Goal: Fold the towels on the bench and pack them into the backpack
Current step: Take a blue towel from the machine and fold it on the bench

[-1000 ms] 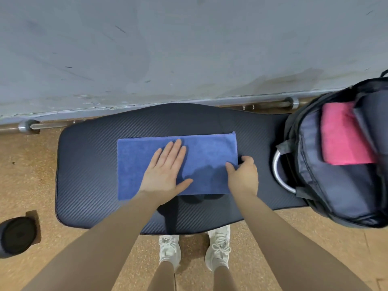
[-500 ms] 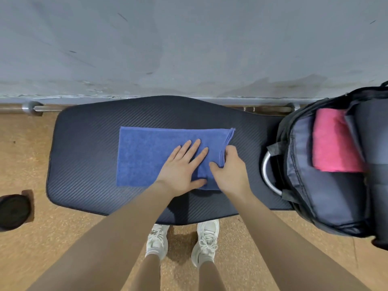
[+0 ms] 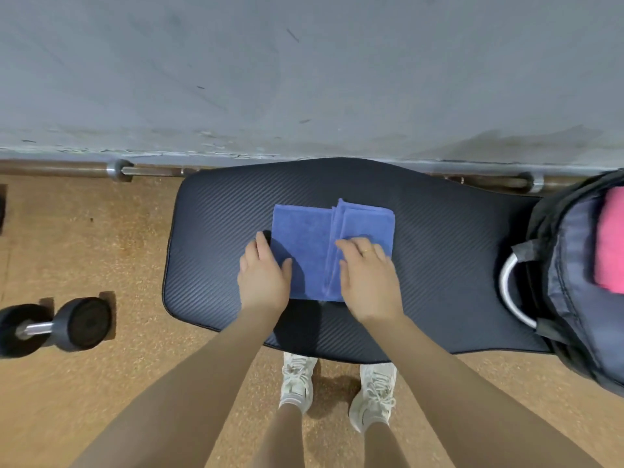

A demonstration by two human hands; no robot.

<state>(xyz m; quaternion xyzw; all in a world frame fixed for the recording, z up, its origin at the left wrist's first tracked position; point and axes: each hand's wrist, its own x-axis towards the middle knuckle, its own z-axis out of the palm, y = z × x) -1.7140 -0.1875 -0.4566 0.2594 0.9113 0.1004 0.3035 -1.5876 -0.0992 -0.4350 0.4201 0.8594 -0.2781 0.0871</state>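
While the blue towel [image 3: 304,255] lies mid-table [image 3: 439,265], it's already down to a compact rectangle, w/ a folded-over flap on its right half whose layered edges run front-to-back near the centre. Left hand [image 3: 263,275] sits at the towel's left front edge, thumb on top of the cloth and fingers curled over the side; whether they're tucked under it can't be told, so reads as a grip on that edge, prob. Right hand [image 3: 368,278] lies palm-down on the flap, fingers fairly straight, pressing, not pinching; ring visible on one finger. Backpack [image 3: 574,265] stands at the table's right end, touching it, main compartment unzipped and open toward the person; pink towel [image 3: 611,244] already inside, partly cut by frame edge. Judgement: approx. half done or more. One towel packed, this one folded at least once, maybe one more fold left (left edge over to the right) or just a smoothing pass. Remaining: finish fold, lift, carry right, slide in beside the pink one. No other loose towels in view on the table, but frame edges limit that call. Elsewhere: dumbbell [image 3: 57,325] on floor [image 3: 101,383] at left, barbell [image 3: 118,170] along wall [image 3: 304,79] behind, white sneakers [image 3: 337,386] under table front.
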